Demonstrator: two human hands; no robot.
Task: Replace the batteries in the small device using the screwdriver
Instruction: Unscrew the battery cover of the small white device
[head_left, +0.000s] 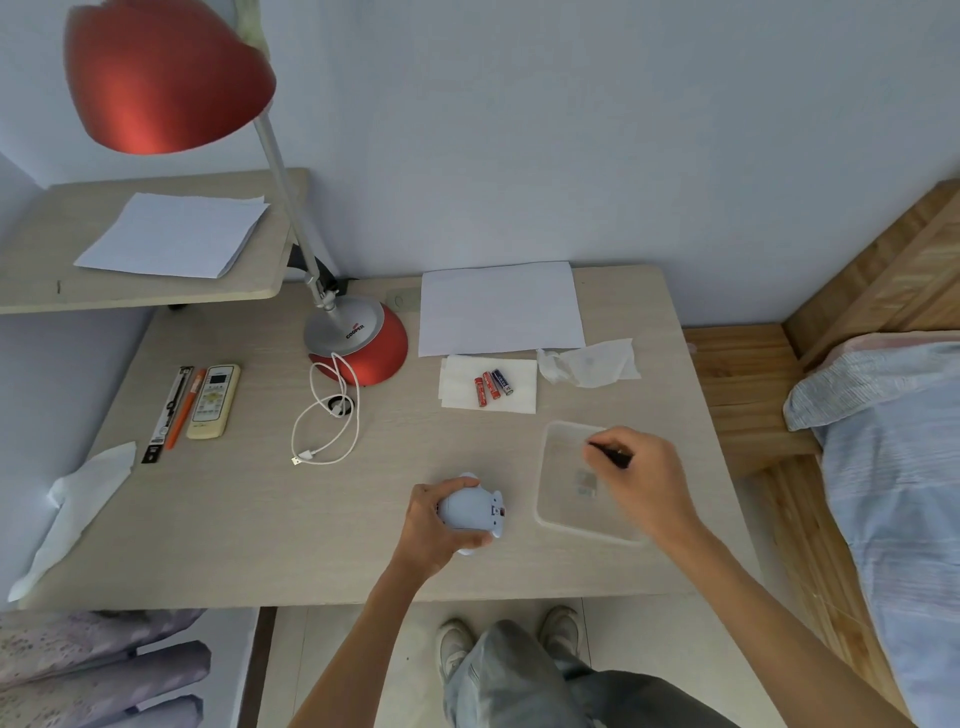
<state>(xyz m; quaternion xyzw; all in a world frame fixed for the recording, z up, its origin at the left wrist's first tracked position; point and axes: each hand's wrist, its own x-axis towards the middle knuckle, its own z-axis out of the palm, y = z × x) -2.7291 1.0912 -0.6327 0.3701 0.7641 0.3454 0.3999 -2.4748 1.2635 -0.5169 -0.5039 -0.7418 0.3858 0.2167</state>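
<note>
We see the left hand (434, 532) curled round the small blue device (471, 512), which rests on the desk (311, 519) just left of the clear container (563, 519). The right hand (644, 478) pinches the dark screwdriver (610, 452) above that container. Beyond the container, three batteries (492, 385) lie on a white napkin (519, 402).

Diffuse, even light is filling the scene, cool bluish cast, source not showing. The lamp shade (166, 78) is catching a soft sheen. The left hand (434, 525) is throwing only a faint shadow on the desk (260, 509). Wide-angle is bending the edges; corners are smearing.
</note>
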